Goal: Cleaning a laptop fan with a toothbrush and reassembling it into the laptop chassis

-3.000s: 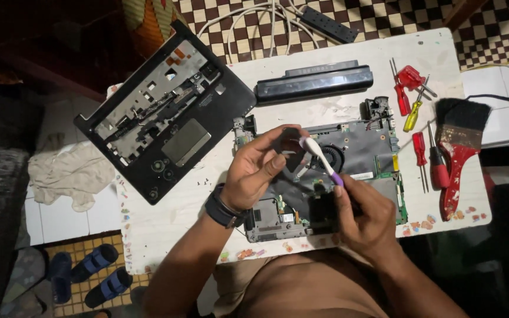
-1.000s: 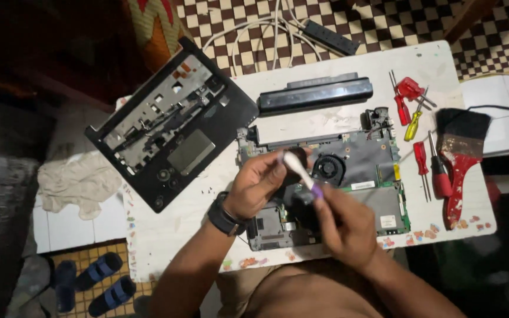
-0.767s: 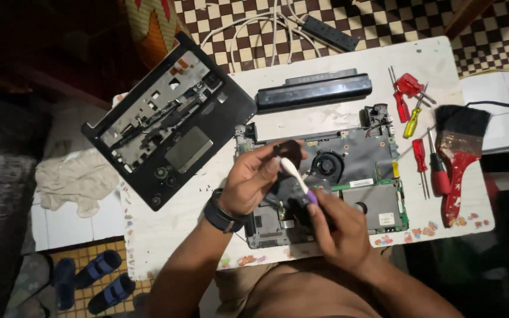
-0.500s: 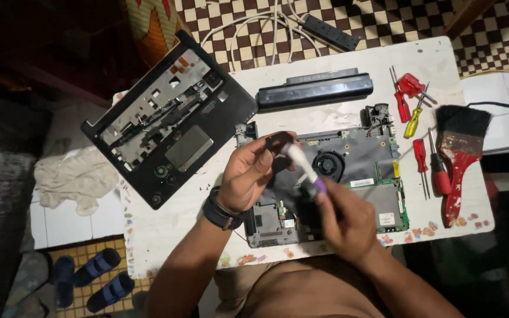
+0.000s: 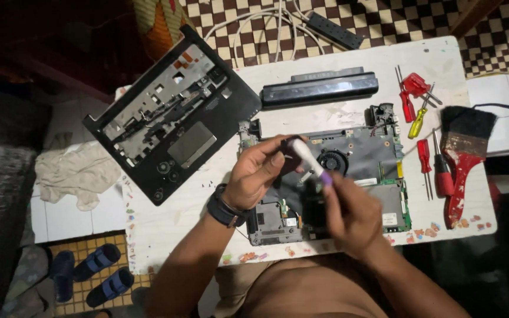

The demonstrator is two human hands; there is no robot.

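A bare laptop motherboard [image 5: 367, 156] with a round fan lies on the white table [image 5: 178, 218] in front of me. My left hand [image 5: 258, 174], with a black watch on the wrist, holds a small dark part [image 5: 291, 147] above the board's left side. My right hand [image 5: 349, 213] grips a white toothbrush with a purple handle [image 5: 311, 163], its head against the dark part. The two hands are close together over the board.
A black laptop palmrest cover [image 5: 169, 115] lies at the left, a long black battery [image 5: 319, 88] behind the board. Red and yellow screwdrivers [image 5: 416, 106] and a red-handled paintbrush [image 5: 463, 153] lie at the right. A power strip [image 5: 334, 29], a rag [image 5: 75, 174] and blue sandals [image 5: 92, 274] are on the floor.
The toothbrush has shifted back and forth a little against the dark part in my left hand. Both hands stay over the board's left half.
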